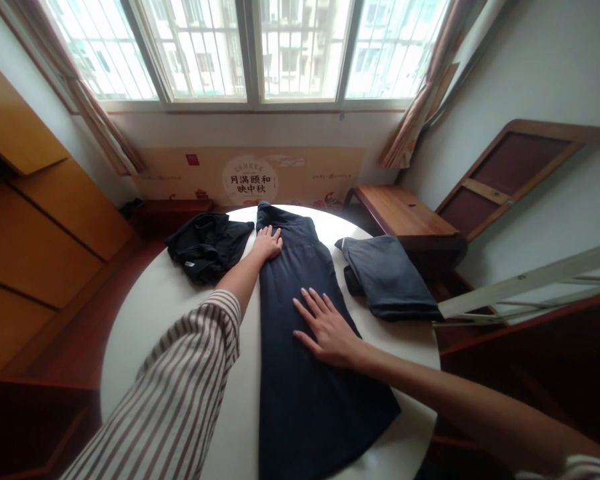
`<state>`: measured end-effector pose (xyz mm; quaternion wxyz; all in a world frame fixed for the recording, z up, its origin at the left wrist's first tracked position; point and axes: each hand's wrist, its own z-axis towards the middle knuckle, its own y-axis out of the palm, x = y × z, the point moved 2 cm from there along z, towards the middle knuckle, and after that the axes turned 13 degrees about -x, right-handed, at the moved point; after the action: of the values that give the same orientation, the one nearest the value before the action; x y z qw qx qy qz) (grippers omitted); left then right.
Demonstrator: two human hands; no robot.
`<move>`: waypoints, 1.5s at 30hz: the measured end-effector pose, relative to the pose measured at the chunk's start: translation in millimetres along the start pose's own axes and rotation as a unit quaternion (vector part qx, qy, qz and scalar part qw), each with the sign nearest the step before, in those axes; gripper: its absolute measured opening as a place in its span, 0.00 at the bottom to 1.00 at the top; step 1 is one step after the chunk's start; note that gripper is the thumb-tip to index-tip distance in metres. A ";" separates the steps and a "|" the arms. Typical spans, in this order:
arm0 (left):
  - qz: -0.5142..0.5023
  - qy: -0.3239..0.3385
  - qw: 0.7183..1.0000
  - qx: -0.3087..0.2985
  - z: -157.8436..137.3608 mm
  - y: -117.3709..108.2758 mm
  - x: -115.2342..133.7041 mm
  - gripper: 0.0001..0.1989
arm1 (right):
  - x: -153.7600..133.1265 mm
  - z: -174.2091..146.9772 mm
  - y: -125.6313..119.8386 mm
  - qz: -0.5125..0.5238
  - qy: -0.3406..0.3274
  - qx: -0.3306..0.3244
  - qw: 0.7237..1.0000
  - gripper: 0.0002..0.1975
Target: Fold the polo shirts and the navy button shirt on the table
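A long dark navy garment (300,400) lies flat down the middle of a round white table (145,360), wider towards me; whether it is folded trousers or a skirt I cannot tell. My left hand (269,244) rests on its left edge near the far end, fingers stretched out. Farther down and to the right, my right hand (327,331) lies on the cloth with its fingers spread. Neither hand grips anything. Left of the navy garment is a crumpled black garment (207,247) with a small white tag. On the right sits a folded grey-blue garment (387,273).
Beyond the table stand a wooden cabinet (405,210) and a wall with a printed banner (180,170) under a barred window. Yellow-brown cupboards (45,247) line the left. At the right, a pale metal rail (535,280) runs close to the table.
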<state>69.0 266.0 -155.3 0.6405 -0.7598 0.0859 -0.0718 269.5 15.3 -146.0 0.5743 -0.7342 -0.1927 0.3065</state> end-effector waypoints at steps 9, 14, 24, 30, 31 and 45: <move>0.024 0.007 1.000 -0.013 -1.7 -5.6 1.0 0.30 | -58.8 -104.5 -17.0 0.120 -0.214 -0.101 0.964 0.31; 0.049 0.023 0.997 -0.051 3.9 -20.1 -2.5 0.30 | -17.8 2.6 -66.7 0.100 -0.155 -0.001 0.983 0.22; 0.092 0.043 0.988 -0.118 19.3 -42.4 -8.0 0.25 | 5.7 145.1 -54.8 0.013 -0.086 -0.013 0.996 0.28; 0.091 0.054 0.987 -0.121 20.2 -42.8 -9.3 0.24 | -22.6 99.0 -14.0 0.007 -0.163 -0.047 0.986 0.37; 0.088 0.055 0.987 -0.120 19.3 -41.9 -9.1 0.24 | -29.2 88.2 -10.9 0.018 -0.179 -0.052 0.982 0.37; 0.014 0.007 0.998 -0.054 5.3 -26.7 33.4 0.36 | -115.4 -64.0 -3.3 0.108 -0.340 -0.112 0.927 0.46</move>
<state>103.8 268.0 -130.0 0.5991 -0.7912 0.1049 -0.0630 227.6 -103.5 -106.7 0.3514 -0.6618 -0.3290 0.5747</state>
